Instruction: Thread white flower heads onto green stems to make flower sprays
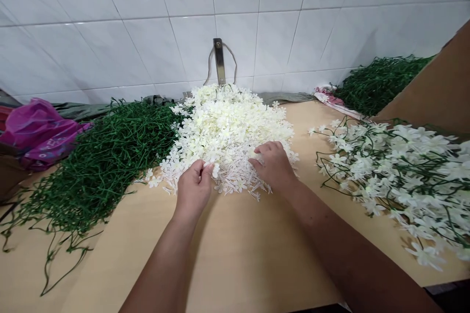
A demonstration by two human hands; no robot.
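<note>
A big heap of small cream-white plastic flower heads (227, 127) lies in the middle of the wooden table (235, 244). My left hand (194, 187) sits at the heap's near edge with thumb and fingers pinched on one small flower head. My right hand (272, 162) rests curled on the heap's near right edge, fingers dug into the flower heads; what it grips is hidden. A mound of green plastic stems (99, 166) lies to the left. Finished green sprigs with white flowers (400, 171) are spread on the right.
A white tiled wall (147, 19) with a metal bracket (219, 61) backs the table. A purple plastic bag (36, 132) sits far left. More green stems (378, 80) pile at the back right beside a brown cardboard panel (436, 88).
</note>
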